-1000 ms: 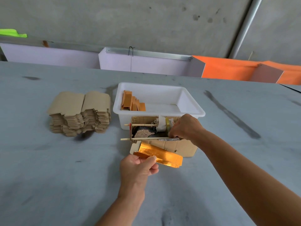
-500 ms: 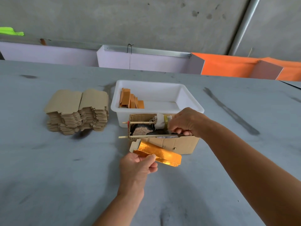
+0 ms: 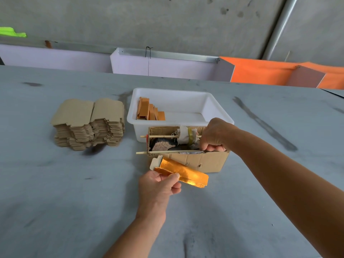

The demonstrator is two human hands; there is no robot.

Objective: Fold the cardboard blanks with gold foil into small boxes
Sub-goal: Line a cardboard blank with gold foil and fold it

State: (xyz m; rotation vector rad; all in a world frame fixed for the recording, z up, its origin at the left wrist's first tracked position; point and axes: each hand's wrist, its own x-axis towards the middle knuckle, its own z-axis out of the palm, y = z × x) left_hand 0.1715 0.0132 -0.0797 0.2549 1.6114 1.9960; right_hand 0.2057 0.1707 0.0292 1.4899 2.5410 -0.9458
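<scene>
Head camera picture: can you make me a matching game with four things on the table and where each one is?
Things:
1. gold foil blank
2. stack of brown blanks
3. folded orange boxes
4. wooden stick

Places:
A. inside the white tub
B. lying across the top of the cardboard box
C. pinched in the left hand
D. on the table left of the white tub

Pairs: 1-C, 2-D, 3-A, 4-B
</scene>
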